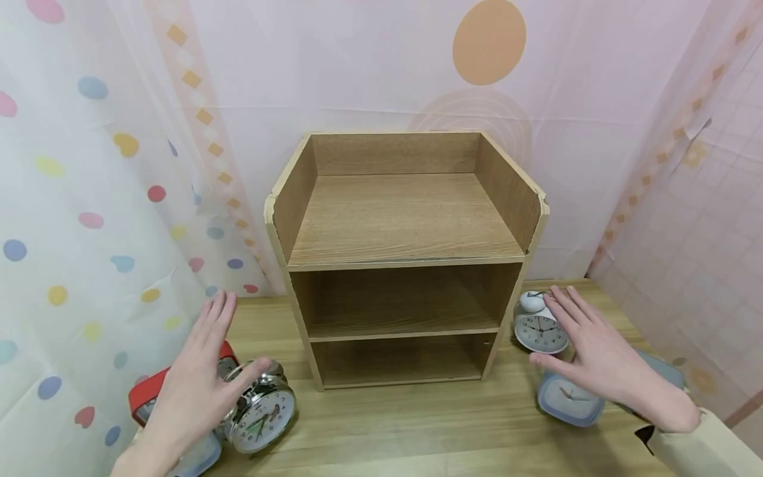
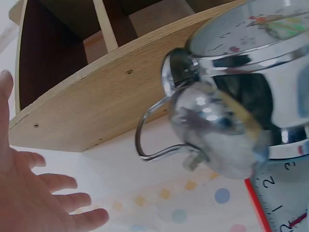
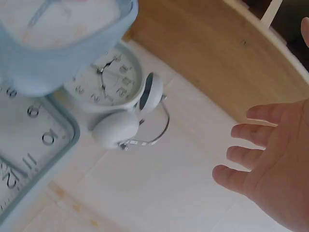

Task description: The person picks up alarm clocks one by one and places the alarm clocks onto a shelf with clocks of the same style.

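Left: a red clock (image 1: 145, 395) and a blue-edged clock (image 1: 204, 456) are partly hidden by the left hand (image 1: 193, 387), held wide with fingers extended and thumb apart. A silver alarm clock (image 1: 262, 419) stands just beside them on the tabletop (image 1: 411, 430). Centre: a wooden shelf (image 1: 405, 218), its raised rim chipped at the front corners; before its lower edge, room for moving separates the two clock groups. Right: a white alarm clock (image 1: 540, 333) flanks the shelf, behind a blue clock (image 1: 570, 401); the right hand (image 1: 602, 361), likewise wide, partly covers a grey-blue clock (image 1: 664, 371).
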{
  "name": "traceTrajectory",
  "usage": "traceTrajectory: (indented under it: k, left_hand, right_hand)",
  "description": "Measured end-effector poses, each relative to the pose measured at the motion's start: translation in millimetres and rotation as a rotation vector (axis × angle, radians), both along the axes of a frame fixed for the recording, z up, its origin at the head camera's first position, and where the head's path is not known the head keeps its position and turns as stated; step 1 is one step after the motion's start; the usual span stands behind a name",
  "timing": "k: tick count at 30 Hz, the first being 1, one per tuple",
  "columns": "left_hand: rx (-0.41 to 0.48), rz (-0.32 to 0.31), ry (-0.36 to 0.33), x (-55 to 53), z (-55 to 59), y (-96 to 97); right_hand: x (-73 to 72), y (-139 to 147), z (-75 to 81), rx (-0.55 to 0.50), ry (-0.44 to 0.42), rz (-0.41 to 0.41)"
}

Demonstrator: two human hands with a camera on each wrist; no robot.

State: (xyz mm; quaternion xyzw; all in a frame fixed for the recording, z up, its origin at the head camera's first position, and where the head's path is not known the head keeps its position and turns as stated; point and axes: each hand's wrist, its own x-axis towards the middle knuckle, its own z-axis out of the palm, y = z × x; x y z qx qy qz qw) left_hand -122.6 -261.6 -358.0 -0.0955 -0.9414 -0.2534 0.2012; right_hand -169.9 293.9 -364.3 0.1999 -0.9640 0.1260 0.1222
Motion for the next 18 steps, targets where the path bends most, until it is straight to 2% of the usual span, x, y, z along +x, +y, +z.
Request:
traceTrajectory:
  k: [7, 13, 18]
  left_hand:
    - [0.071, -0.04, 0.04, -6.3, 9.7, 0.1]
    - [0.158, -0.091, 0.204, -13.6, 16.0, 3.6]
    - [0.206, -0.099, 0.269, -18.7, 22.5, 10.6]
  right_hand:
    - [-13.4, 10, 8.9, 0.013, -0.02, -0.011]
    - [-23.6, 13, 14.3, 0.046, -0.046, -0.012]
    - [-30.1, 17, 15.7, 0.046, -0.066, -0.007]
